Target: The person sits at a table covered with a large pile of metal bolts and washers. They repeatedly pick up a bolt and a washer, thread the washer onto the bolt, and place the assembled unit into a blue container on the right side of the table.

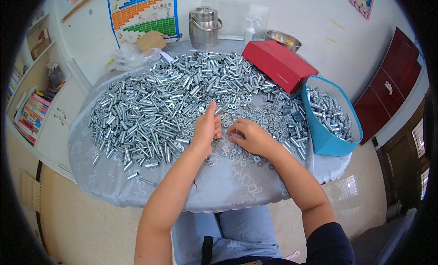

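Observation:
My left hand (pixel 207 129) is closed with its thumb pointing up, over the near middle of the metal heap. Its fingers wrap round a metal sleeve anchor (pixel 218 111), most of which they hide; one end shows above the index finger. Close on the right, my right hand (pixel 250 136) is bent low over loose washers (pixel 264 121), its thumb and index finger apart. Nothing shows between those fingertips. Several nuts (pixel 233 152) lie on the cloth just below the hands. A large heap of shiny metal sleeves and bolts (pixel 150 110) spreads to the left and behind.
A blue fabric bin (pixel 335 146) full of metal parts stands at the right, beside a red box (pixel 278 62). At the back are a steel pot (pixel 204 30), a spray bottle (pixel 250 30), a metal bowl (pixel 294 47) and a plastic bag (pixel 132 59). The grey tablecloth (pixel 228 192) has a scalloped front edge.

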{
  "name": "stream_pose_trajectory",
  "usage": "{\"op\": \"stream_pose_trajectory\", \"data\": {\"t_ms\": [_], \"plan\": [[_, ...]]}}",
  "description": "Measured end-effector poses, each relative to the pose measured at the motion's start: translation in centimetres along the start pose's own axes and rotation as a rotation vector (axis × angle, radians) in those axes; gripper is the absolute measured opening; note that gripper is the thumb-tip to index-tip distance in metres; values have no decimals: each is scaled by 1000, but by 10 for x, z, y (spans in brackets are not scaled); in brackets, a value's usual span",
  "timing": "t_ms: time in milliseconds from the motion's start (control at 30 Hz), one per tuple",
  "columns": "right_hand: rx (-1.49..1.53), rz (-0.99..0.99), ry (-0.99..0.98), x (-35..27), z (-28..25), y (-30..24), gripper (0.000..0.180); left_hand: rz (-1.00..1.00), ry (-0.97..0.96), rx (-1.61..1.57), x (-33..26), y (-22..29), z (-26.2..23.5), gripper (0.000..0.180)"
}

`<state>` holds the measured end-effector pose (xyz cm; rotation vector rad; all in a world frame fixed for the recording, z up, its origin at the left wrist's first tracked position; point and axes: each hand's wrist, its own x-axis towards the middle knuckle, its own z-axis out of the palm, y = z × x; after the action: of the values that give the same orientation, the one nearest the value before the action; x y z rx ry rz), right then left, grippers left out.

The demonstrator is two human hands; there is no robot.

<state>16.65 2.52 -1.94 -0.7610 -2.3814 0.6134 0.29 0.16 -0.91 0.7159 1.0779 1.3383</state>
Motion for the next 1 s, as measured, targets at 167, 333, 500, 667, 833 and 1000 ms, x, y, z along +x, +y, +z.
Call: {"op": "stream_pose_trajectory", "data": {"t_ms": [167,333,500,667,833,1000], "plan": [[87,-16,88,3,-2,-5,11,-32,-8,31,0,1,-1,49],[103,20,458,7,-7,-8,11,-79,-50,145,0,-2,1,50],[320,108,532,6,-13,-4,12,-112,-41,230,-6,-1,9,52],[331,118,505,5,-12,-5,13,-120,-70,242,-3,-4,5,49],[338,107,471,5,-13,-10,15,-95,-77,232,-1,-4,3,50],[326,132,386,3,-15,-15,17,-80,-86,245,-1,-6,1,51]]}}
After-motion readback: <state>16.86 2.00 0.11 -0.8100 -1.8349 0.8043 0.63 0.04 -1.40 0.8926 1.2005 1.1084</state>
